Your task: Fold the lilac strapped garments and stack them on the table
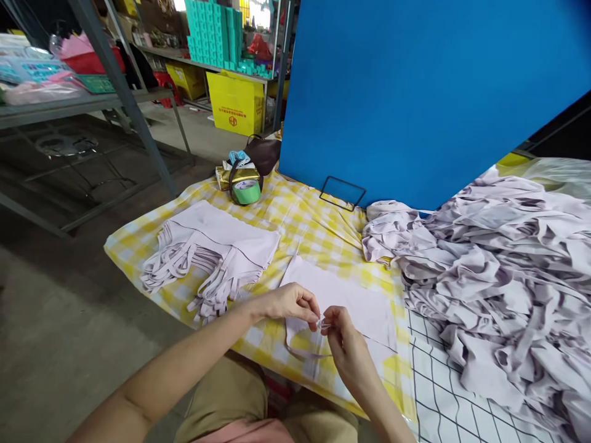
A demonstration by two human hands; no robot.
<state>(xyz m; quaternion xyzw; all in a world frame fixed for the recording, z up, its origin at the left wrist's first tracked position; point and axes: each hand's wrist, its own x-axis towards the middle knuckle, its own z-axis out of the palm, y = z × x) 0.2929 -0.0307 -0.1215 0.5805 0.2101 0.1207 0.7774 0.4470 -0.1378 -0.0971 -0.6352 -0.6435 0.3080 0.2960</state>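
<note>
A flat piece of pale lilac cloth (355, 298) with thin straps lies in front of me on a yellow checked tablecloth (318, 227). Over its near edge, my left hand (295, 303) pinches a bit of the strap (307, 355) between thumb and fingers. Close beside it, my right hand (345, 338) pinches the same bunched strap, and the two sets of fingertips nearly meet. A short loop of it shows between them; whether it is knotted I cannot tell. To the left lies a neat stack of similar cloth pieces (221, 231), their straps hanging toward me.
A large loose heap of lilac cloth (498, 277) covers the right side. Behind stands a big blue board (415, 92), with a black wire frame (342, 194) at its foot. Tape rolls (247, 192) sit at the far left corner. A metal table (83, 104) stands farther left.
</note>
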